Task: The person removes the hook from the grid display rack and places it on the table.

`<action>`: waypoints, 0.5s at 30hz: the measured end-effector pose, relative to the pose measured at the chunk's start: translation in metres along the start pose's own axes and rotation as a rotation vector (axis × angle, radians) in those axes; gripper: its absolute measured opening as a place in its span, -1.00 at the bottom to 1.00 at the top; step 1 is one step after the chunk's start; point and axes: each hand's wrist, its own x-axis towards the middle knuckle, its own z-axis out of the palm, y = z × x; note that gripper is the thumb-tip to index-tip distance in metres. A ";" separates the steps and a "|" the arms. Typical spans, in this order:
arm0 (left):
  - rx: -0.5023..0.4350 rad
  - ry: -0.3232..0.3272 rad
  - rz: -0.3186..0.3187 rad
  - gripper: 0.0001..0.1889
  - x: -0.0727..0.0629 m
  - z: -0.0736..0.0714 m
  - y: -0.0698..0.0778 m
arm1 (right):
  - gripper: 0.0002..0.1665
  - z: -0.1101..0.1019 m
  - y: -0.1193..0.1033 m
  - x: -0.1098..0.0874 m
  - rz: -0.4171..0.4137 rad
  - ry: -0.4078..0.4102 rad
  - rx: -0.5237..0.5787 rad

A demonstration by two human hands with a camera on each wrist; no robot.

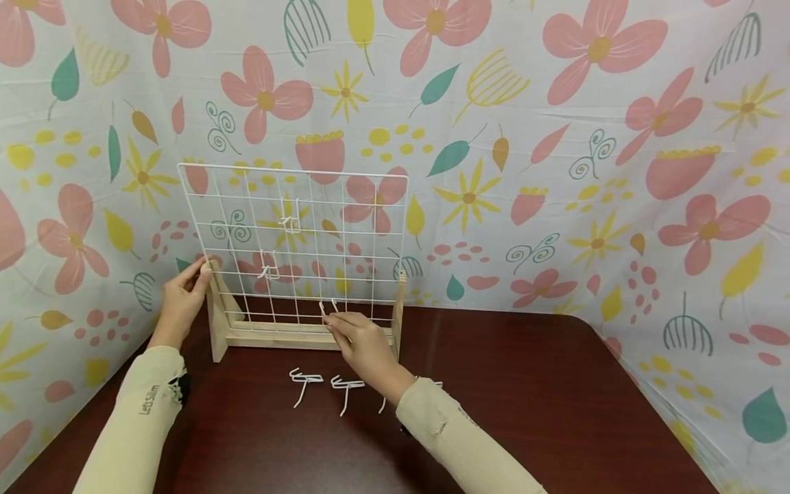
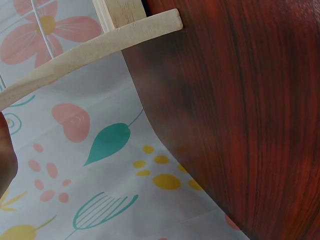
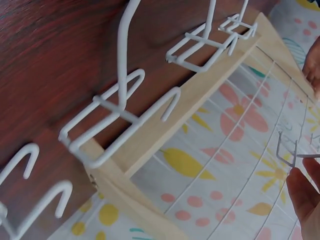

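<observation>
A white wire grid panel (image 1: pixel 293 170) stands upright in a wooden stand (image 1: pixel 278 337). My left hand (image 1: pixel 180 302) grips the top of the stand's left upright, beside the grid's edge; in the left wrist view only a sliver of that hand (image 2: pixel 6 155) shows near the upright (image 2: pixel 90 47). Between its fingertips, my right hand (image 1: pixel 364 346) pinches a white wire hook (image 1: pixel 323 309) in front of the grid's lower middle. Fingers hide part of this hook. Two similar hooks hang on the grid, one higher (image 1: pixel 289 221) and one lower to the left (image 1: pixel 267 272).
Several more white hooks lie on the dark red wooden table (image 1: pixel 506 405) in front of the stand, including one at the left (image 1: pixel 306 377) and its neighbour (image 1: pixel 348 384). The right forearm partly covers others. A flower-patterned cloth (image 1: pixel 481 274) rises behind the table and at its sides.
</observation>
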 end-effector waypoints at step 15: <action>0.000 0.003 0.019 -0.47 -0.001 -0.001 0.002 | -0.76 -0.029 0.009 -0.013 -0.066 -0.006 -0.017</action>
